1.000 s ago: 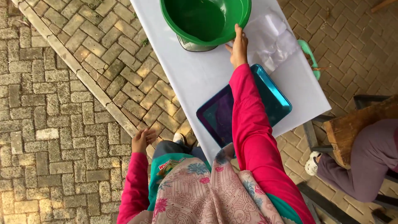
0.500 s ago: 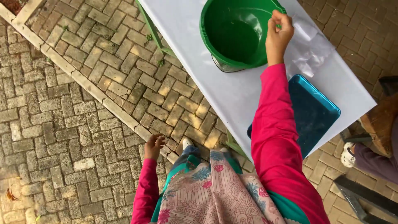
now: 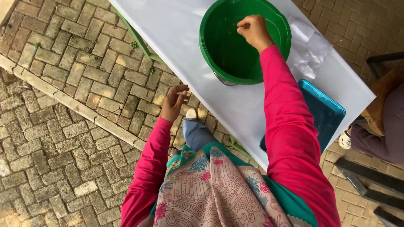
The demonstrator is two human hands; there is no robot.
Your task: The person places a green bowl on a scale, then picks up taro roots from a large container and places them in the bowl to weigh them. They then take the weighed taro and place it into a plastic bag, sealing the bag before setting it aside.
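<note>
While the right hand [image 3: 253, 31] hangs over the round green plastic basin [image 3: 244, 40] on the white surface [image 3: 181, 38], its fingers are curled tight together, thumb pressed to index as if pinching sth small; what's in the pinch, if anything, is too small to tell. Left hand [image 3: 174, 103] floats off the surface edge, above the brick paving [image 3: 63, 105], fingers loosely spread, holding nothing.

Risks, as I judge it: basin sits near the surface's front edge w/ only one hand over it, so a push or pull on the rim could slide or tip it; whatever is pinched could drop outside the rim if the fist drifts right. The pink sleeve passes just over the blue rectangular tray [image 3: 324, 113], which overhangs the edge, so a nudge from the arm may knock it off.

Basin lies directly under the right fingers, fist over the far-right inner part, just inside the rim. Crumpled clear plastic sheet [image 3: 309, 50] lies just beside the basin, right. Another person's leg shows far right.
</note>
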